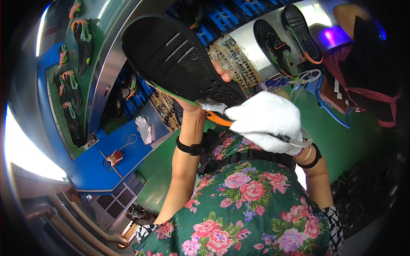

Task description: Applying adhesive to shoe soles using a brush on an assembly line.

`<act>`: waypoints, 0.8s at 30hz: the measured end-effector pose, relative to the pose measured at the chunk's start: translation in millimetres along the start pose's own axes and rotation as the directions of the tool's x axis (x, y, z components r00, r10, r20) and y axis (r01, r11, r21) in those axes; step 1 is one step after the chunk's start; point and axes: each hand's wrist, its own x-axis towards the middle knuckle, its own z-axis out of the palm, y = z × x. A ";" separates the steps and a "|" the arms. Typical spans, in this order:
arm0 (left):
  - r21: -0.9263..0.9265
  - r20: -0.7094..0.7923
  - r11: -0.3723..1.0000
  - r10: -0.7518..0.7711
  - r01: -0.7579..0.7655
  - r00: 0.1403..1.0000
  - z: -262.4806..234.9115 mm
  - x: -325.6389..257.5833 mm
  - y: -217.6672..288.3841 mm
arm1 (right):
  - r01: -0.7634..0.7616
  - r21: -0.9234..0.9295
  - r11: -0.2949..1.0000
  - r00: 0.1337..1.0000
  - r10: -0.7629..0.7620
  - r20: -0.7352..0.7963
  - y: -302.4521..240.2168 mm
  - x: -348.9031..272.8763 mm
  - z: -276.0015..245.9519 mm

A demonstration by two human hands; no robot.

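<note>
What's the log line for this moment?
Left hand: bare, holding black-soled shoe | Right hand: white-gloved, holding small tool at shoe's edge

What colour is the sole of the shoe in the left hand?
The sole is black; it shows best in the head view.

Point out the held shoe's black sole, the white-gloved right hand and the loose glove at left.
Black sole (189, 67): head view, middle of the underside.
White-gloved right hand (265, 122): head view, middle of the glove.
Loose glove (144, 129): head view, its middle.

lettering: dark block capitals, repeated | on: brown patterned sheet (242, 59)
</note>
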 end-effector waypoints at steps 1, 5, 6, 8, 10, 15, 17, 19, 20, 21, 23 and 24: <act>-0.026 -0.014 1.000 -0.016 0.015 1.000 -1.2 -1.6 -0.5 | 0.005 0.005 1.000 1.000 -0.005 0.000 2.1 -2.0 1.5; -0.054 0.027 0.997 -0.053 0.055 0.998 -5.1 3.7 0.2 | -0.111 0.122 0.986 0.992 0.118 -0.046 6.4 -2.4 -4.5; -0.051 0.028 0.997 -0.053 0.055 0.998 -7.0 3.9 1.3 | -0.099 0.104 0.990 0.993 0.105 -0.054 6.5 -2.9 -6.1; -0.021 0.044 0.997 -0.078 0.079 0.996 -10.4 3.4 3.1 | -0.086 0.086 0.993 0.994 0.092 -0.063 6.2 -4.1 -6.6; -0.028 0.044 0.996 -0.079 0.080 0.996 -9.9 1.9 2.6 | -0.056 0.081 0.995 0.998 0.059 -0.038 5.4 -5.2 -3.7; -0.059 0.049 0.994 -0.090 0.093 0.995 -9.4 1.2 2.2 | -0.074 0.123 0.990 0.997 0.077 -0.022 8.8 -7.5 -5.6; -0.022 0.073 0.993 -0.116 0.118 0.991 -11.4 2.6 4.7 | -0.138 0.179 0.974 0.990 0.142 -0.008 9.8 -7.6 -8.8; -0.020 0.091 0.992 -0.123 0.126 0.988 -9.0 4.8 7.4 | -0.111 0.141 0.984 0.992 0.118 -0.040 9.6 -7.5 -10.7; -0.016 0.110 0.991 -0.130 0.133 0.985 -7.9 5.6 7.8 | -0.113 0.141 0.984 0.992 0.119 -0.040 8.6 -7.1 -10.5; -0.011 0.107 0.991 -0.128 0.130 0.986 -9.7 3.4 7.5 | -0.093 0.146 0.985 0.995 0.096 -0.013 9.2 -7.6 -7.8; -0.007 0.056 0.992 -0.124 0.124 0.991 -13.5 -1.8 7.0 | -0.068 0.157 0.985 0.998 0.067 0.015 13.1 -10.7 -3.4; -0.014 0.060 0.991 -0.129 0.130 0.990 -12.1 0.1 6.2 | -0.104 0.182 0.978 0.994 0.107 -0.005 12.1 -11.0 -3.8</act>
